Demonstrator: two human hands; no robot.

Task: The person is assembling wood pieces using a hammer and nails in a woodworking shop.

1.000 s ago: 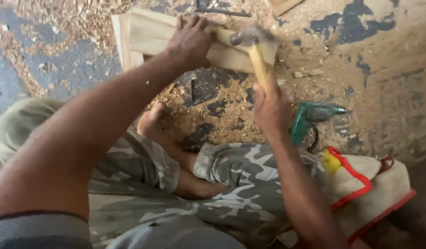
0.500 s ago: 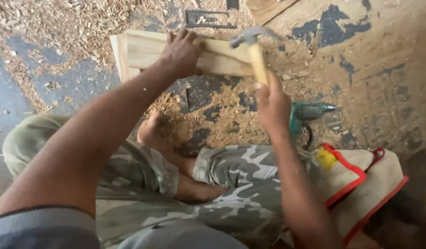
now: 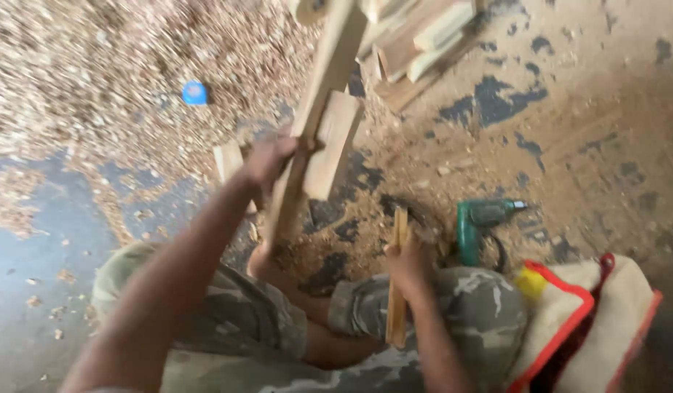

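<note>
I sit on the floor in camouflage shorts. My left hand (image 3: 267, 159) grips a pale wooden frame piece (image 3: 318, 109) and holds it tilted up off the floor, with a short board (image 3: 335, 142) fixed across it. My right hand (image 3: 409, 266) is closed on the wooden handle of a hammer (image 3: 399, 291), held low over my knee; its head is blurred beside my fingers. My bare foot (image 3: 267, 260) rests under the frame's lower end.
A green power drill (image 3: 483, 218) lies on the floor right of the hammer. A cream bag with red trim (image 3: 606, 320) sits at the lower right. Wood offcuts (image 3: 416, 44) are stacked at the top, a small blue object (image 3: 194, 92) lies among thick shavings at the upper left.
The frame lay flat under my left hand while the hammer was over it. Now my left hand has lifted the frame upright, and the hammer has dropped to my knee.
</note>
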